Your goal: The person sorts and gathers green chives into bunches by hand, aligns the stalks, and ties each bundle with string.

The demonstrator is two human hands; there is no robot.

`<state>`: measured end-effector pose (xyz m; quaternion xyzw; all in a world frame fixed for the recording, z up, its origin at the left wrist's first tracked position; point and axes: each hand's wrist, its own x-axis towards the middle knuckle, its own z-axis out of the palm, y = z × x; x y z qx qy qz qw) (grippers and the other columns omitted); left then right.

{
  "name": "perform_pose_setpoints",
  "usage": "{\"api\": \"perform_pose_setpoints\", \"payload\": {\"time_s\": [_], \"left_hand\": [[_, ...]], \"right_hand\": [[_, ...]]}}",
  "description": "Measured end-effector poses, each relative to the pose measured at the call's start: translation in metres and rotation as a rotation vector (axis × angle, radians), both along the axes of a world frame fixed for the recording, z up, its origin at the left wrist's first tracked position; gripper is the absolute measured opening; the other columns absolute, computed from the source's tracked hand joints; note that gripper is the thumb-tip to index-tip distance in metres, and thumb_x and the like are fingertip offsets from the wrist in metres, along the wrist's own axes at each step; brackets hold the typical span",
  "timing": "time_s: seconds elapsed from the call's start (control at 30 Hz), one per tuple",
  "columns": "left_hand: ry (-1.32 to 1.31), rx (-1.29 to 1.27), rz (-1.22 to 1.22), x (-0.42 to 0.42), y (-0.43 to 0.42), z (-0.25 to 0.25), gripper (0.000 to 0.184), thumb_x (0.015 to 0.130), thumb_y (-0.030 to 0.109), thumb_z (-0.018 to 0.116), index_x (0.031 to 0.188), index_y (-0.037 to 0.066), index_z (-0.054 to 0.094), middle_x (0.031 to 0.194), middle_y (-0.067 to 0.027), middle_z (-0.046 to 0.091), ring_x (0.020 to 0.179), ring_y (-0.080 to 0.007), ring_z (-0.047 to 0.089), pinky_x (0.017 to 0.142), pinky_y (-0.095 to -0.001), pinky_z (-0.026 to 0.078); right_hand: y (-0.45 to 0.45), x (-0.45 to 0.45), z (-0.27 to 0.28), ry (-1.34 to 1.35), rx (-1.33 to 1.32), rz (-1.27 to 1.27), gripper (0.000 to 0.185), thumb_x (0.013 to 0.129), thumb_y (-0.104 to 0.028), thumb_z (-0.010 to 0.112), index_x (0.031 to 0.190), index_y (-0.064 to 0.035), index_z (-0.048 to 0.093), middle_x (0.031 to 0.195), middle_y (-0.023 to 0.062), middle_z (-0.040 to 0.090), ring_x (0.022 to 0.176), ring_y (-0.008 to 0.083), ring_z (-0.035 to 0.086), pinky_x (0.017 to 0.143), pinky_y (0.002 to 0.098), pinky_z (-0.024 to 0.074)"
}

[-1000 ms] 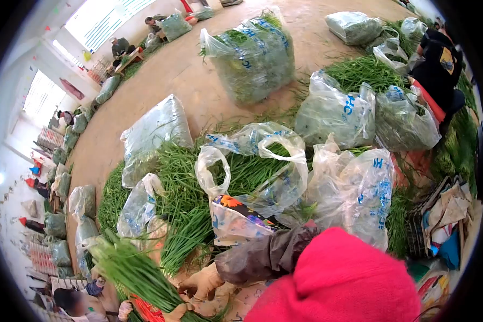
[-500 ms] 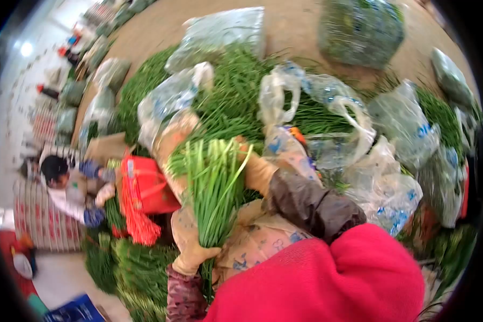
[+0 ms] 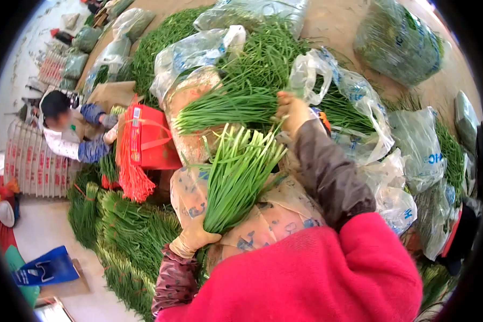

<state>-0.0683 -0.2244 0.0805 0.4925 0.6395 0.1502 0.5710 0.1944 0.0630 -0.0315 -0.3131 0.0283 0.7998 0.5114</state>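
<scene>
We see the left hand (image 3: 195, 236), in a pale glove, clenched around the lower, leafy part of the held bunch (image 3: 240, 180) of long green stalks. Its pale ends fan up and away from the wearer, over the patterned cloth (image 3: 252, 236) on the lap. Right hand (image 3: 296, 114), also pale-gloved, is at the leafy end of the second bunch (image 3: 225, 110); fingers bent, but we can't tell if they grip it. That bunch lies crosswise on a stained pale surface (image 3: 190, 145), pale ends to the left, just beyond the held bunch.

Beyond both we have a loose green heap (image 3: 268, 59), with a crumpled clear bag (image 3: 190, 53) at its left and an open handled bag (image 3: 370, 107) holding greens at its right. Red box (image 3: 158, 140) sits left of the stained surface, red strings (image 3: 137, 180) hanging down its near side. Tied bundles (image 3: 139, 228) are piled on the floor, left of the left hand. Further left, a person in a dark cap (image 3: 64, 131) sits beside the red box.
</scene>
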Motion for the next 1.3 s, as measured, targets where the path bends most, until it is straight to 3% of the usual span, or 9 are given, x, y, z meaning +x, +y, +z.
{"api": "perform_pose_setpoints", "payload": {"time_s": [0.07,0.2,0.3,0.33,0.57,0.73,0.8,1.2,1.3], "left_hand": [[-0.001,0.001,0.056,-0.007,-0.015,-0.007,0.069,0.064,0.011,0.073,0.128,-0.002,0.050,0.110,-0.0123,0.061,0.100,-0.0243,0.057,0.092,-0.0337,0.044],[-0.145,-0.328,0.211,-0.016,-0.016,-0.009,0.067,0.062,0.006,0.070,0.126,-0.001,0.050,0.104,-0.0108,0.062,0.096,-0.0229,0.059,0.083,-0.0326,0.049],[-0.105,-0.058,0.166,-0.020,-0.020,-0.025,0.066,0.063,0.005,0.067,0.127,0.001,0.049,0.095,-0.0113,0.064,0.091,-0.0258,0.062,0.082,-0.0346,0.050],[-0.104,-0.053,0.168,-0.016,-0.016,-0.021,0.066,0.063,0.005,0.067,0.127,0.001,0.049,0.095,-0.0113,0.064,0.091,-0.0258,0.062,0.082,-0.0346,0.050],[0.566,-0.085,-0.019,-0.003,-0.009,0.005,0.069,0.072,0.010,0.061,0.138,0.010,0.041,0.103,-0.0300,0.061,0.105,-0.0425,0.058,0.088,-0.0446,0.047],[0.753,-0.132,-0.150,-0.009,-0.011,0.000,0.079,0.071,0.005,0.058,0.144,0.014,0.030,0.092,-0.0292,0.063,0.092,-0.0441,0.062,0.080,-0.0482,0.050],[0.812,-0.091,-0.213,-0.014,-0.012,-0.001,0.070,0.078,0.025,0.068,0.140,0.012,0.036,0.092,-0.0265,0.064,0.089,-0.0427,0.063,0.076,-0.0485,0.049],[0.801,-0.120,-0.356,-0.032,-0.010,0.051,0.066,0.075,0.009,0.060,0.138,0.010,0.038,0.089,-0.0249,0.065,0.088,-0.0408,0.063,0.076,-0.0473,0.050],[0.856,-0.122,-0.440,-0.032,-0.008,0.056,0.071,0.073,0.011,0.061,0.140,0.011,0.036,0.084,-0.0219,0.066,0.080,-0.0376,0.066,0.067,-0.0465,0.052]], "right_hand": [[0.009,0.016,0.014,-0.312,0.031,-0.087,0.018,0.096,-0.014,0.042,0.099,-0.0046,0.057,0.063,-0.0051,0.047,0.044,0.0072,0.035,0.044,0.0217,0.0299],[-0.024,0.009,0.104,-0.787,0.540,0.535,0.022,0.091,-0.022,0.055,0.103,-0.0058,0.064,0.072,-0.0011,0.057,0.048,0.0058,0.041,0.047,0.0188,0.0325],[-0.062,-0.031,0.124,-1.175,1.003,1.134,0.047,0.082,-0.039,0.067,0.110,-0.0013,0.063,0.092,0.0142,0.068,0.087,0.0231,0.065,0.077,0.0359,0.0504],[-0.077,-0.044,0.103,-1.451,1.330,0.969,0.051,0.080,-0.044,0.067,0.105,0.0012,0.061,0.093,0.0191,0.067,0.087,0.0330,0.066,0.076,0.0400,0.0510],[-0.097,-0.071,0.059,-1.743,1.260,1.228,0.029,0.086,-0.031,0.060,0.099,-0.0055,0.063,0.084,0.0167,0.068,0.082,0.0352,0.066,0.073,0.0445,0.0526],[-0.081,-0.061,0.014,-1.861,1.190,1.227,0.022,0.084,-0.018,0.057,0.101,-0.0050,0.063,0.091,0.0181,0.068,0.087,0.0362,0.066,0.075,0.0450,0.0528],[-0.067,-0.058,0.005,-1.859,1.053,1.205,0.023,0.085,-0.014,0.055,0.103,-0.0050,0.064,0.098,0.0199,0.067,0.094,0.0368,0.064,0.080,0.0443,0.0520],[0.011,-0.009,-0.016,-1.960,0.546,0.794,0.033,0.089,-0.033,0.056,0.103,-0.0032,0.063,0.090,0.0197,0.067,0.090,0.0353,0.064,0.077,0.0433,0.0505],[-0.007,-0.024,0.044,-1.804,0.759,1.397,0.054,0.084,-0.049,0.057,0.116,-0.0054,0.061,0.119,0.0204,0.059,0.103,0.0363,0.060,0.089,0.0408,0.0479]]}}
